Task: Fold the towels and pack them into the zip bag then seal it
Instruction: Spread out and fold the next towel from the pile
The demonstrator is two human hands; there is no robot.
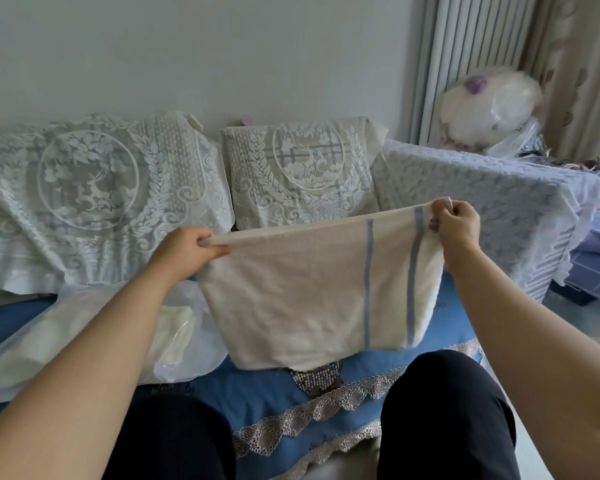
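A cream towel [302, 299] with two blue stripes near its right end hangs stretched above the blue sofa seat [257, 393]. My left hand [187, 247] pinches its upper left corner and my right hand [456, 225] pinches its upper right corner. The towel's lower edge rests on the seat. At the left lies a clear plastic zip bag [187, 344], partly under my left forearm, with a pale folded towel [170, 327] inside it.
Two lace-covered back cushions [94, 188] [298, 171] lean against the wall. A lace-covered armrest [492, 202] stands at the right, with a bagged plush toy [482, 109] and curtains behind it. My dark-trousered knees [440, 410] fill the bottom.
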